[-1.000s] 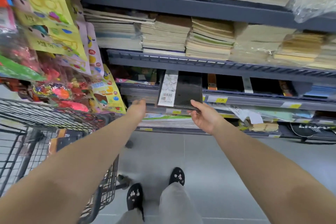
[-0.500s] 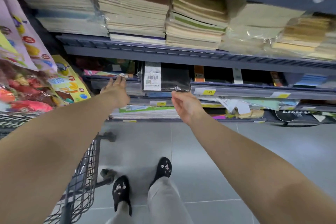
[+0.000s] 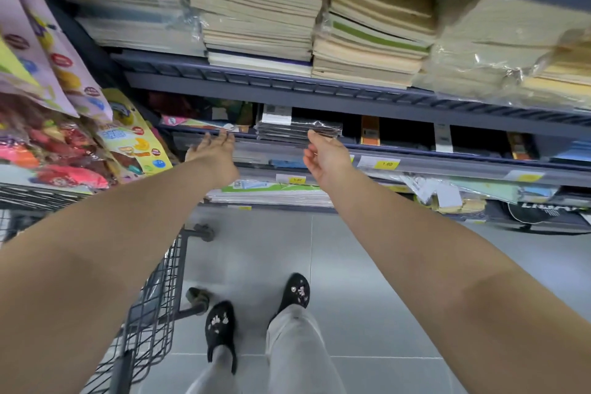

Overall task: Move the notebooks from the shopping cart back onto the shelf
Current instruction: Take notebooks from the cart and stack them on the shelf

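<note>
Notebooks [image 3: 299,128], dark and film-wrapped, lie stacked at the front edge of your shelf [image 3: 287,86], a white barcode sticker on top too blurred to read. Your shopping cart [image 3: 153,307] is cut off at lower left. Your left hand [image 3: 214,150] and right hand [image 3: 323,153] hover empty before the stack, fingers spread wide. One yellow price tag [image 3: 387,164] below reads "1.00".

Both arms reach toward a grey shelf [image 3: 287,142] where a stack of dark wrapped notebooks [image 3: 299,129] lies flat. The right hand [image 3: 326,158] hovers just before the stack's front right corner, fingers [image 3: 315,137] loosely spread and holding nothing. The left hand [image 3: 212,153] is spread flat, empty, left of the stack. A wire shopping cart [image 3: 153,307] stands lower left.
</note>
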Motion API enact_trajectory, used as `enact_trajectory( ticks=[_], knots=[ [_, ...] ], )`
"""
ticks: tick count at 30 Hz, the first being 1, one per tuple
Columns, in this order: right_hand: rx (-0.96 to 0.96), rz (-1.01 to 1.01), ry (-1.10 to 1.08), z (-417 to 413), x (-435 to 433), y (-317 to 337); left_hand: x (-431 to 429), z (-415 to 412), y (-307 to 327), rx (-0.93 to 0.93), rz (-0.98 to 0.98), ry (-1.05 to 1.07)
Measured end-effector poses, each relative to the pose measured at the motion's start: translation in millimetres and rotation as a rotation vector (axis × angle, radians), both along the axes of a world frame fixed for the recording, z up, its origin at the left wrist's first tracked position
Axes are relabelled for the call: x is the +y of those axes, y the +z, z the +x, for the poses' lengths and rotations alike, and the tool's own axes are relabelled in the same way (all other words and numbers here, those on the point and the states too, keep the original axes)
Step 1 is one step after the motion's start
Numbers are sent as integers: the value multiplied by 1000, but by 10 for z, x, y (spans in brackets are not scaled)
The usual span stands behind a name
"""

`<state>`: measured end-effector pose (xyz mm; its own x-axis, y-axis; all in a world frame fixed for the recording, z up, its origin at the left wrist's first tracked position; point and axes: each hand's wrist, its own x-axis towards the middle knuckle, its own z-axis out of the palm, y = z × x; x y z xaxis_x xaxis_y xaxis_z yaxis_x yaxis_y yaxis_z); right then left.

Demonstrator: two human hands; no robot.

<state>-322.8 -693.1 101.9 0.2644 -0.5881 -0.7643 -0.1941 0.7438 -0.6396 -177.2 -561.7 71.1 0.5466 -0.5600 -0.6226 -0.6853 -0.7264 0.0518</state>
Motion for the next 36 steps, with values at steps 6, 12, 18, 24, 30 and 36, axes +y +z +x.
enact_trajectory(
  ticks=[6, 12, 18, 24, 30, 36],
  knots=[
    [225, -358, 504, -301, 216, 33, 316, -215, 160, -89, -107, -117],
    [420, -792, 1044, -587, 641, 374, 798, -480, 548, -169, -230, -306],
    [710, -1170, 1220, -791, 1228, 810, 1316, -644, 1129, -284, -384, -407],
    [783, -1352, 1166, -968, 1778, 1213, 1893, -808, 1571, -367, -597, -352],
    [721, -1480, 1225, -1043, 2356, 1375, 2716, -1191, 1611, -453, -717, -196],
    [602, -1457, 1354, -1152, 3142, 1120, 3694, -1650, 1273, -350, -539, 55]
  ],
)
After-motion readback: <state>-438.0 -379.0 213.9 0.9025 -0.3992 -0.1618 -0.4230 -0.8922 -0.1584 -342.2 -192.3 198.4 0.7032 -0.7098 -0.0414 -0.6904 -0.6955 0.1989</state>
